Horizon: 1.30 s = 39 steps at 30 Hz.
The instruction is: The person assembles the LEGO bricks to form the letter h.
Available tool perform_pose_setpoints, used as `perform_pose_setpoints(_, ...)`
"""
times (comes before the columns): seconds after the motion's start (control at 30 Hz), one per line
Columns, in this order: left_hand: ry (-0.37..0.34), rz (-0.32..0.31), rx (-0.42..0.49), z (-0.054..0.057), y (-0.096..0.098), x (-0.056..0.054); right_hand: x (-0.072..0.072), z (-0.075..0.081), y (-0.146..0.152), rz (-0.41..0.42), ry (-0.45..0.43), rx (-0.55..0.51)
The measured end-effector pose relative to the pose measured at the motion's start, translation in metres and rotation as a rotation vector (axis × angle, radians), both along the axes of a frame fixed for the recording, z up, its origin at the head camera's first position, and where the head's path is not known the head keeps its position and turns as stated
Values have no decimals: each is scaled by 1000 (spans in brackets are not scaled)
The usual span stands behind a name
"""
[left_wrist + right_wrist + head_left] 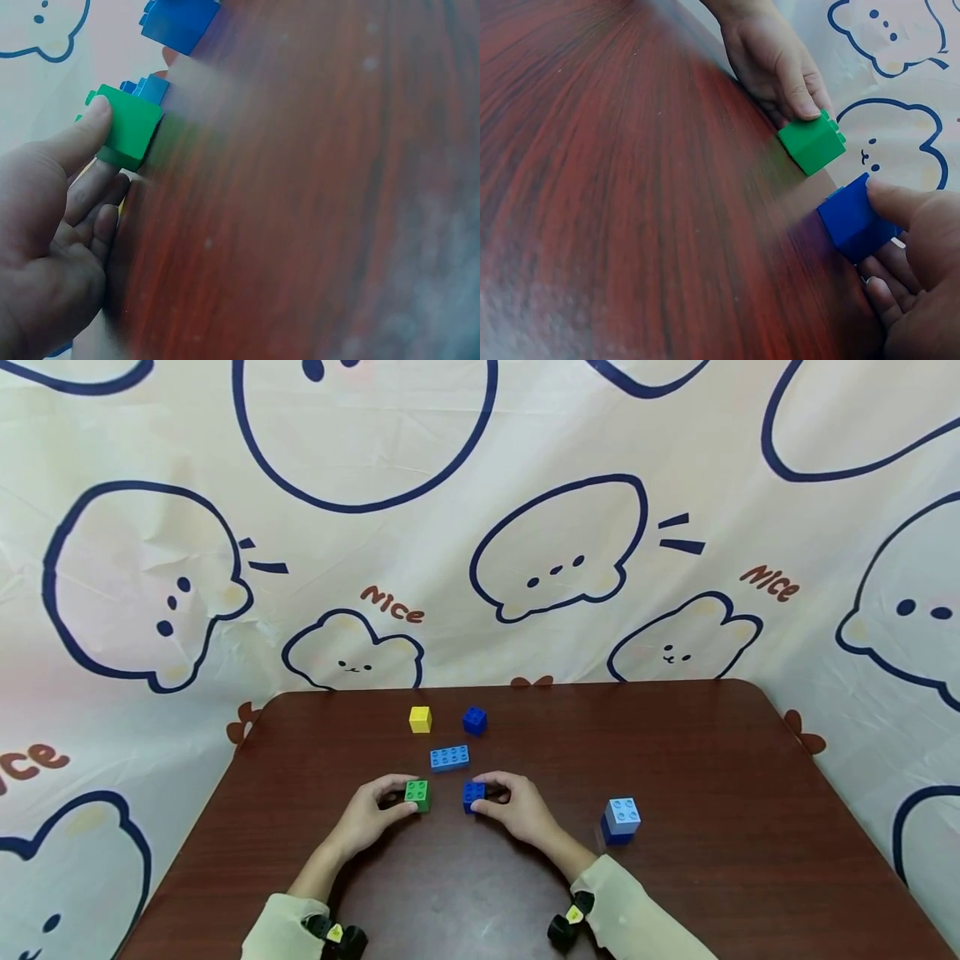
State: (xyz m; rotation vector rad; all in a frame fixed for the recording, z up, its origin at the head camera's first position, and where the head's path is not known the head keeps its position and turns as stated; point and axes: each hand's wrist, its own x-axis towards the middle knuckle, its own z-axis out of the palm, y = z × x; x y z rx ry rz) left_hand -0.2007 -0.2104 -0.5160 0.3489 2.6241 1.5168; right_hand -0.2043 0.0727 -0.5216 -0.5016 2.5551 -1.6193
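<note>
**Two hands, two bricks, side by side on the brown table**

We see both hands resting near the middle of the brown table (675, 877), each with a toy brick pinched between thumb and fingers. The left hand (367, 817) grips the green brick (417, 794): from the left wrist we see the thumb (79, 139) pressed on the brick's upper face while the other fingers curl in beneath and behind it. The brick sits on the tabletop, studs turned away from the wrist camera.

The right hand (517, 810) grips the dark blue brick (473, 795) in the same way. In the right wrist view its thumb (896, 202) lies across the top edge of the brick and the fingers fold under it. This brick also rests on the wood.

The two held bricks stand near each other with a clear gap between them, not touching.

Just beyond them, toward the far edge, lies a long light blue brick (450, 757), flat with its studs up. Further back stand a small yellow brick (420, 719) and another dark blue brick (474, 720), near each other but apart. To our right, well clear of the right hand, a pale blue brick (622, 815) sits stacked on a darker blue one.

A cloth printed with cartoon animals (555, 552) hangs behind the table.
</note>
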Motion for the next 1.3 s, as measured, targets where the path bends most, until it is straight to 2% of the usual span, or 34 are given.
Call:
perform_pose_setpoints(0.2, -9, 0, 13, 0, -1, -1, 1, -2, 2, 29, -3, 6)
perform_pose_setpoints(0.47, -6, 10, 12, 0, -1, -1, 1, -6, 1, 25, 27, 3)
perform_pose_setpoints(0.73, 22, -17, 28, 5, 1, -1, 2, -10, 1, 2, 34, 0)
perform_pose_setpoints(0.9, 40, -14, 69, 11, 5, 3, 4, -11, 1, 8, 45, -10)
perform_pose_setpoints(1.1, 53, -26, 122, 24, 20, 9, 6, -11, 1, 2, 67, -20)
perform_pose_setpoints(1.3, 52, -39, 167, 35, 31, 10, 5, -11, 1, 2, 65, -26)
